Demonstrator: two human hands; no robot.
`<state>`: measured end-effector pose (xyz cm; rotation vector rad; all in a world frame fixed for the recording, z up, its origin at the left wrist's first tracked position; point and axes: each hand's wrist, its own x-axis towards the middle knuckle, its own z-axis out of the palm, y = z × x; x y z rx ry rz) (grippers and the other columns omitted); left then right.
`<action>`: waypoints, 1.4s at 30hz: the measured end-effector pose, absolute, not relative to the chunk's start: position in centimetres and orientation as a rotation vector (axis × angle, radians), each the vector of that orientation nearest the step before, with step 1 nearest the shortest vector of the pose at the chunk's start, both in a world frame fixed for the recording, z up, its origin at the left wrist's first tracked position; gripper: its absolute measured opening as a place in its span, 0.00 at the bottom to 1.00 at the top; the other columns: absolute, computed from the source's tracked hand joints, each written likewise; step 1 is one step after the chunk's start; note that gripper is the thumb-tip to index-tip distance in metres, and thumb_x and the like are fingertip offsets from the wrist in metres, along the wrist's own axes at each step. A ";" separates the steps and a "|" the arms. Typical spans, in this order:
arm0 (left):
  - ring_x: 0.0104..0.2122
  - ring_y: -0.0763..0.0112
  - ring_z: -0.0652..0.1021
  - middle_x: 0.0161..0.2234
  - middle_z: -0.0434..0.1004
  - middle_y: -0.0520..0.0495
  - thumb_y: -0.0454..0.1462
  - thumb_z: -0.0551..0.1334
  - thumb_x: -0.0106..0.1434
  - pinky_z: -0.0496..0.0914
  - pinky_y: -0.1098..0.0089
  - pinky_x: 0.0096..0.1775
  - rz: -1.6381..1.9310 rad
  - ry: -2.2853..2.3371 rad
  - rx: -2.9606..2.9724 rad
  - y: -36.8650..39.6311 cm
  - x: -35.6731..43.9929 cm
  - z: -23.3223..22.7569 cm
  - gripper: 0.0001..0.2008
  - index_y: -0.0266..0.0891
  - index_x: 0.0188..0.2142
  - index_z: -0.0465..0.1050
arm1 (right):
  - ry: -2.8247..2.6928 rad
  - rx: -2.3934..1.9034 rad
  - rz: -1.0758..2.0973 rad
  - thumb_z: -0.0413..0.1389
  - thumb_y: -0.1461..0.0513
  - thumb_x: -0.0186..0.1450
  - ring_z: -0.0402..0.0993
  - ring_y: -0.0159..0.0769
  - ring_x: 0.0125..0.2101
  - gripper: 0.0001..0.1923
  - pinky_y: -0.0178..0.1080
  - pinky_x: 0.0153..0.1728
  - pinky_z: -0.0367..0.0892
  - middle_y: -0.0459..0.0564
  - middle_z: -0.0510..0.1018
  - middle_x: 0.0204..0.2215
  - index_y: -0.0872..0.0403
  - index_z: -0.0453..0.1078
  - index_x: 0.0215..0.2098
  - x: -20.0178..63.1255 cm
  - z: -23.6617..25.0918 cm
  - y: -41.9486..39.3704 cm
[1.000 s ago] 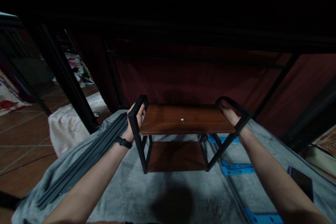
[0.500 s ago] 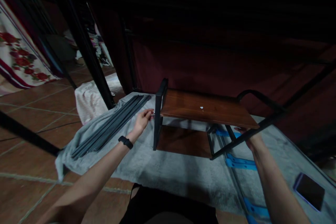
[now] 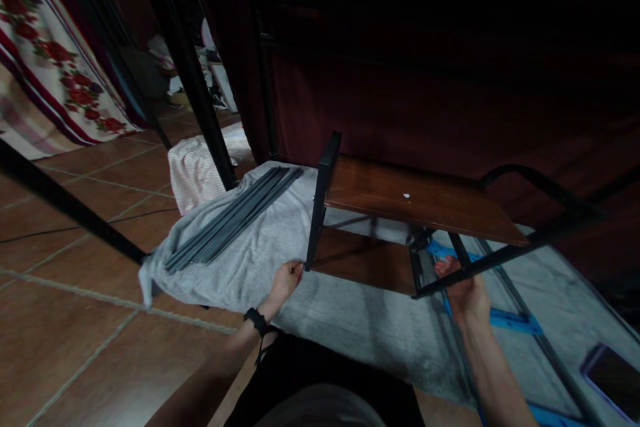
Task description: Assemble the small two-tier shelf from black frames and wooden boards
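A small two-tier shelf stands on a grey blanket, with brown wood-grain boards, an upper one (image 3: 425, 207) and a lower one (image 3: 365, 260), in a black metal frame (image 3: 323, 193). My left hand (image 3: 287, 282), a dark band at its wrist, is closed in a pinch at the bottom left corner of the frame, on what looks like a small screw mostly hidden by the fingertips. My right hand (image 3: 467, 297) reaches under the slanted black bar at the right end, palm up, its fingers curled behind the bar.
Several grey tubes (image 3: 235, 217) lie on the blanket (image 3: 265, 240) at left. Blue-jointed rails (image 3: 515, 320) lie at right, near a phone (image 3: 613, 377). Black posts (image 3: 193, 80) and a dark red cloth (image 3: 400, 107) stand around and behind the shelf.
My left hand has moved from the upper left side of the frame down to its bottom corner. My right hand has shifted from under the upper board to the lower bar. The view has turned slightly.
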<state>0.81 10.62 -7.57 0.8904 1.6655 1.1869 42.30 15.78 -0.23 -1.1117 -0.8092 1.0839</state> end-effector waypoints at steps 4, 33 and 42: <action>0.17 0.74 0.66 0.17 0.70 0.50 0.50 0.70 0.50 0.59 0.71 0.22 1.263 1.650 0.790 10.6 0.9 -8.3 0.19 0.39 0.19 0.68 | -0.835 -1.154 1.029 0.51 0.44 0.64 0.75 0.47 0.37 0.21 0.50 0.47 0.72 0.51 0.77 0.33 0.48 0.77 0.33 42.1 -1.4 15.4; 0.43 0.59 0.80 0.43 0.80 0.40 0.38 0.60 0.54 0.74 0.60 0.48 1.194 1.648 1.532 11.4 -0.3 -10.0 0.20 0.36 0.47 0.74 | -0.809 -1.058 0.947 0.55 0.45 0.64 0.70 0.35 0.27 0.20 0.41 0.35 0.71 0.47 0.75 0.26 0.52 0.75 0.31 40.4 -2.6 16.1; 0.47 0.48 0.81 0.45 0.83 0.34 0.53 0.59 0.55 0.73 0.55 0.53 1.018 1.752 1.530 13.1 0.1 -9.2 0.25 0.36 0.42 0.76 | -0.765 -1.271 0.946 0.56 0.43 0.61 0.75 0.46 0.49 0.22 0.44 0.47 0.71 0.51 0.81 0.43 0.50 0.76 0.41 41.6 -6.5 15.7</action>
